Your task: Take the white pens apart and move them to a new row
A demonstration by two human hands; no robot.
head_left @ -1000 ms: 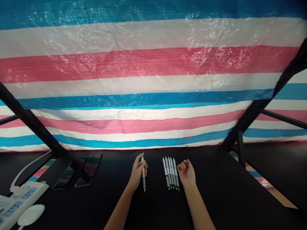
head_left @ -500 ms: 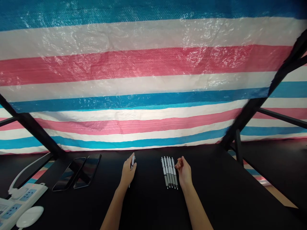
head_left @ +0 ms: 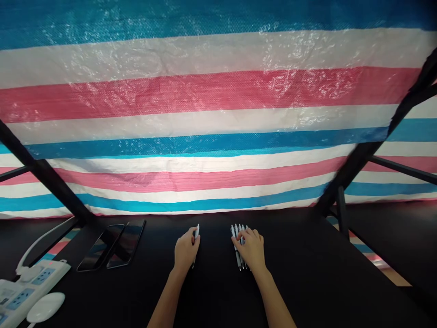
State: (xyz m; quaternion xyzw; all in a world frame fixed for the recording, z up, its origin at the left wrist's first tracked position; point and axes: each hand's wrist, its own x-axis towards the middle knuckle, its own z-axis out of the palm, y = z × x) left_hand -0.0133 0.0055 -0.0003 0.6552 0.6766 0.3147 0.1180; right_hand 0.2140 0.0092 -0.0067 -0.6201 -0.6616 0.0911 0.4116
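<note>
My left hand is closed around a white pen, whose top sticks up past the fingers while its tip shows below the hand. To the right, several white-and-grey pens lie side by side in a row on the black table. Over this row is my right hand, its thumb and index finger curled close together at a pen on the left side of the row. The hand covers the middle and right of the row.
Two dark phones lie at the left. A white power strip with a plug and a white oval device sit at the lower left. Black frame bars stand on both sides, with a striped plastic sheet behind.
My right hand has moved left from beside the pens onto the row and turned palm down. My left hand, still with its pen, has shifted slightly right.
</note>
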